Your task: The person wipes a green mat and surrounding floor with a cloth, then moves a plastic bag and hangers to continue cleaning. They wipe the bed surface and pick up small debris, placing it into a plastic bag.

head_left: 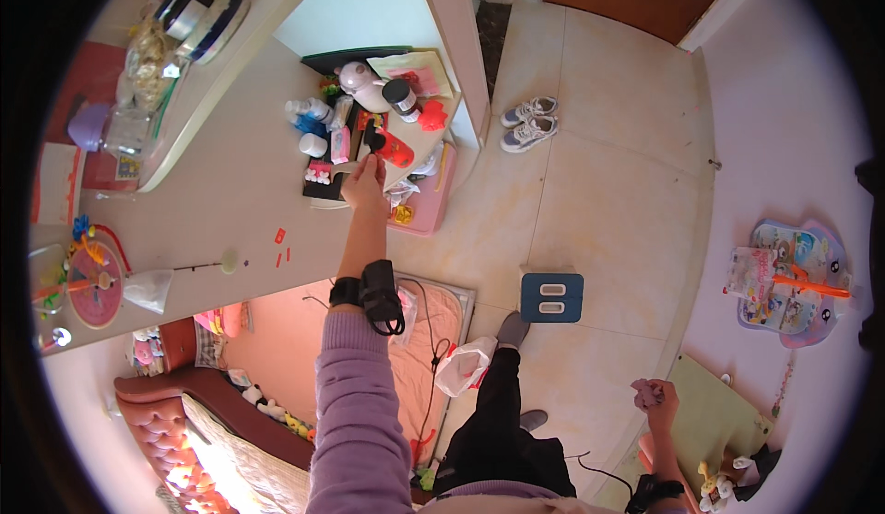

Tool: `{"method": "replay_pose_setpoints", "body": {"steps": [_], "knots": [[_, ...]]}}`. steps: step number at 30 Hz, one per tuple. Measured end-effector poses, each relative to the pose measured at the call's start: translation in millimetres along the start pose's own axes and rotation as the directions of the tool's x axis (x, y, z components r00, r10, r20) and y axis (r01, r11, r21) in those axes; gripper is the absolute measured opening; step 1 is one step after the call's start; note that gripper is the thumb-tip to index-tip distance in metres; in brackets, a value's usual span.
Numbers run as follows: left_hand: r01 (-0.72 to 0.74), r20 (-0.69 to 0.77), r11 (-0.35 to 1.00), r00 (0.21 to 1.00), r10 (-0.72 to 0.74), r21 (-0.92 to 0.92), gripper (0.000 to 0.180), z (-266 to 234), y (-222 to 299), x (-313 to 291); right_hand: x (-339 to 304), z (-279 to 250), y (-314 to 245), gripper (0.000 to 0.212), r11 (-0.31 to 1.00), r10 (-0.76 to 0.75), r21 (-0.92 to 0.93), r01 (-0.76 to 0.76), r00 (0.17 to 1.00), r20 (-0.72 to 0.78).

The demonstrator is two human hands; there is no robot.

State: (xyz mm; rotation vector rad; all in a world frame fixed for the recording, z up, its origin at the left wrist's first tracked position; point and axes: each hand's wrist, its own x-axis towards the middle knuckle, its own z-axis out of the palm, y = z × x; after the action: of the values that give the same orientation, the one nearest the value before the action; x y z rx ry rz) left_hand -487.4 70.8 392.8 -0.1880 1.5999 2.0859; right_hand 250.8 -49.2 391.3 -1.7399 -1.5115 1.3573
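My left hand [367, 182] reaches out to a cluttered shelf top, its fingers pinched together at the black top of a red bottle [396, 151]. Beside these fingers lie a pale handle-like piece [345, 169] and a pink-and-white small item [317, 174]. A pink box [340, 144], a white-lidded jar [312, 146] and a black jar [400, 96] stand close by. Low at the right, my right hand [661, 407] is closed around a crumpled mauve cloth [647, 392], held away from the wall.
A blue-topped stool [551, 298] stands on the tiled floor, with grey-white shoes [530, 125] farther off. A white plastic bag [464, 366] is by my leg, next to a pink mat [304, 330] with a black cable. A pink bin [433, 210] sits below the shelf.
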Motion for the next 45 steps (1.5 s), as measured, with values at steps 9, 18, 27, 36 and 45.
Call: {"method": "replay_pose_setpoints", "body": {"steps": [9, 18, 27, 36, 45], "knots": [[0.062, -0.126, 0.987, 0.989, -0.081, -0.146, 0.017, 35.2, -7.9, 111.8, 23.7, 3.7, -7.7, 0.018, 0.986, 0.029, -0.163, -0.03, 1.0, -0.012], [0.129, -0.165, 0.967, 0.972, -0.167, -0.219, 0.019, 39.2, -37.6, 138.2, 30.5, 15.8, -33.2, 0.021, 0.979, 0.132, -0.155, -0.134, 0.991, -0.023], [0.074, -0.123, 0.953, 0.986, -0.114, -0.293, 0.018, 32.0, -54.3, 154.5, 26.7, 16.9, -38.7, 0.025, 0.962, 0.079, -0.259, -0.082, 0.997, -0.023], [0.187, 0.011, 0.982, 0.982, -0.187, 0.004, 0.044, 11.4, -53.4, 157.7, 4.5, 2.4, -27.0, 0.027, 0.924, 0.069, -0.373, -0.082, 0.996, -0.049], [0.425, 0.111, 0.905, 0.901, -0.419, -0.036, 0.018, -91.7, -129.3, -14.0, -63.6, -23.9, -11.9, 0.031, 0.968, 0.123, -0.191, -0.164, 0.97, -0.209]]}}
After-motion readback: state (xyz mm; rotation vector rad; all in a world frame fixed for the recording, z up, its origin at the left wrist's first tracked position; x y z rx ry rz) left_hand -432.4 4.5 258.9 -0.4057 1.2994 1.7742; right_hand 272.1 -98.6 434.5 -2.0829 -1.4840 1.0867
